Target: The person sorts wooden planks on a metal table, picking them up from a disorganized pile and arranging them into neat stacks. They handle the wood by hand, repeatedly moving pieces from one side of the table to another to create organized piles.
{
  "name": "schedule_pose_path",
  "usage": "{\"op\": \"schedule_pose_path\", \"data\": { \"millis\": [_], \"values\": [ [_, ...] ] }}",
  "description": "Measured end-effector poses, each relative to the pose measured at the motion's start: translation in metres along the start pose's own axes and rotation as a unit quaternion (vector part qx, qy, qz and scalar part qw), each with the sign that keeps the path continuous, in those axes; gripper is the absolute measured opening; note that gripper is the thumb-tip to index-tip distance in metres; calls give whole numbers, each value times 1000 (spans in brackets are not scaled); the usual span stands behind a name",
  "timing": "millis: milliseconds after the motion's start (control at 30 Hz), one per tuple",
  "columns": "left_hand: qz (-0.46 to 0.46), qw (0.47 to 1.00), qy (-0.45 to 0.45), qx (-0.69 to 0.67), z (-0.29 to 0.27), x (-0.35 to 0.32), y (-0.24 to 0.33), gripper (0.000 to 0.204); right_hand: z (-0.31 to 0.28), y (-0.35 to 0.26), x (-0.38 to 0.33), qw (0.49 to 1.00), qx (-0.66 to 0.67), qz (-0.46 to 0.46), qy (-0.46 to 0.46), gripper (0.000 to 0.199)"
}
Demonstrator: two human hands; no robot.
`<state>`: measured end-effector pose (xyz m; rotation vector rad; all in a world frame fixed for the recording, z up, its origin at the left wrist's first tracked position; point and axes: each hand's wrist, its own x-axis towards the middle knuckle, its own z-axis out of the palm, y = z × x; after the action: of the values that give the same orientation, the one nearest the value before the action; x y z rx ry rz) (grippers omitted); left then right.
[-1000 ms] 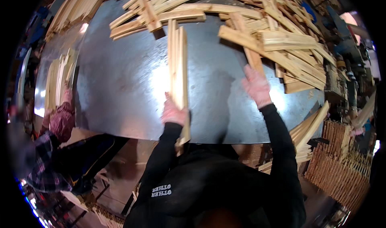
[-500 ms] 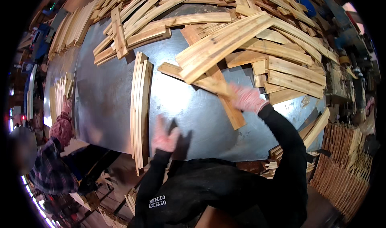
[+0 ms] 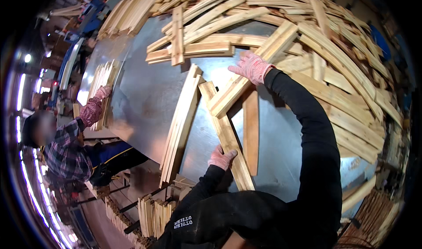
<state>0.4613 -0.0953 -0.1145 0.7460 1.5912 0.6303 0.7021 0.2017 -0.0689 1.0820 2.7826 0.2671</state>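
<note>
Head view: a large grey sheet-metal table (image 3: 145,104) carried loose pale wooden slats, heaped thickly along its far and right edges.
Left hand: the pink-gloved left hand (image 3: 221,157) was curled over the near end of a long pale wooden slat (image 3: 225,132) lying on the table near its near edge; fingers wrapped, so it appeared to have hold of it.
Right hand: the pink-gloved right hand (image 3: 251,67) lay flat, fingers spread, pressing on a second pale slat (image 3: 252,71) that ran diagonally up into the heap; it pressed rather than gripped.
Beside them: a neat stack of thin slats on edge (image 3: 180,123) lay just left of the held slat, reaching the near edge.
Co-worker: a person in a plaid shirt (image 3: 66,148) at the table's left edge had a gloved hand (image 3: 102,92) on another small slat stack (image 3: 100,84).
Risk: the pressed slat crossed the held one, so dragging either might snag and tumble the heap, or nudge the edge stack off the table.
Containers: none seen; more slat bundles (image 3: 151,214) stood below the near edge.
</note>
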Motion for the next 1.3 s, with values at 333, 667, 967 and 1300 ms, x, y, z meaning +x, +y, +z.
{"op": "schedule_pose_path", "data": {
  "millis": [333, 667, 967, 1300],
  "values": [
    [136, 990, 19, 37, -41, 6, 69, 32, -52, -27, -84, 967, 18, -196, 158, 29],
    [62, 951, -188, -236, -30, 56, 46, 51, -43, -150, 0, 825, 289, 357, 331, 74],
    [194, 979, 43, -36, -124, -41, 87, 42, -1, -95, 90, 787, 189, 587, 15, 114],
    [197, 954, 73, 215, -88, 16, 68, 54, -59, -196, -31, 463, 765, 375, 244, 81]
  ]
}}
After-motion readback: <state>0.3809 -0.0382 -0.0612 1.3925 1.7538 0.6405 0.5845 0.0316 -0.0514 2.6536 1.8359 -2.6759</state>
